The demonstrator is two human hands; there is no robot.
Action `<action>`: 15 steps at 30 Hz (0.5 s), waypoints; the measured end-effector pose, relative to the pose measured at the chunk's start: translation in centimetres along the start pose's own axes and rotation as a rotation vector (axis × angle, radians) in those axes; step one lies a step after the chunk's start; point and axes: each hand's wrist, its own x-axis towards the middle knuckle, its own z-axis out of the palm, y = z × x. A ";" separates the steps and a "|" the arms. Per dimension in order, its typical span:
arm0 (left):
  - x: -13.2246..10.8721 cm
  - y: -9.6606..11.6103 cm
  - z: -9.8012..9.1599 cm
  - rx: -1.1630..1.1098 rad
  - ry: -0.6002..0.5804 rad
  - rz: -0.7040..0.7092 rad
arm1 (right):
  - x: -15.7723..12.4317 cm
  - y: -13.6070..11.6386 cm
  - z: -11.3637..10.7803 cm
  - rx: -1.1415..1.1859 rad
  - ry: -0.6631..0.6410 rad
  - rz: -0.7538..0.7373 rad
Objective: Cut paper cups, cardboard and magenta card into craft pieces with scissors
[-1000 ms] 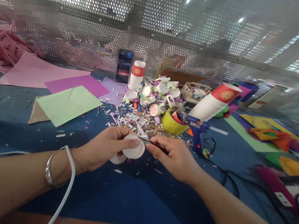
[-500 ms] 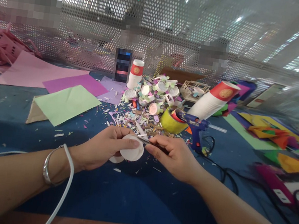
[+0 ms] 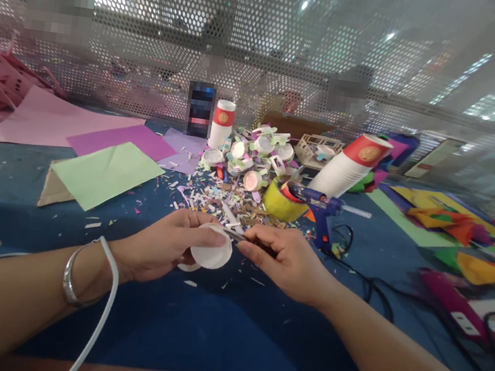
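Note:
My left hand (image 3: 165, 246) pinches a white round paper cup bottom (image 3: 211, 254) just above the blue table (image 3: 191, 325), thumb on top of the disc. A metal bangle and a white cable cross that wrist. My right hand (image 3: 285, 259) is closed around small scissors (image 3: 240, 237), whose blades touch the disc's upper right edge. Only the blade tips show; the handles are hidden in my fingers.
Paper scraps and a pile of cut cup pieces (image 3: 256, 156) lie beyond my hands. A yellow tape roll (image 3: 279, 202), a blue glue gun (image 3: 324, 211) with black cord and a stack of paper cups (image 3: 349, 166) sit right. Coloured sheets (image 3: 102, 171) lie left. A perforated screen stands behind.
Both hands and the disc have shifted slightly left and down in view. The grip on disc and scissors looks the same.

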 end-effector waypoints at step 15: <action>0.1 -0.5 0.2 -0.008 0.066 0.029 | 0.2 0.5 0.1 0.024 0.052 0.022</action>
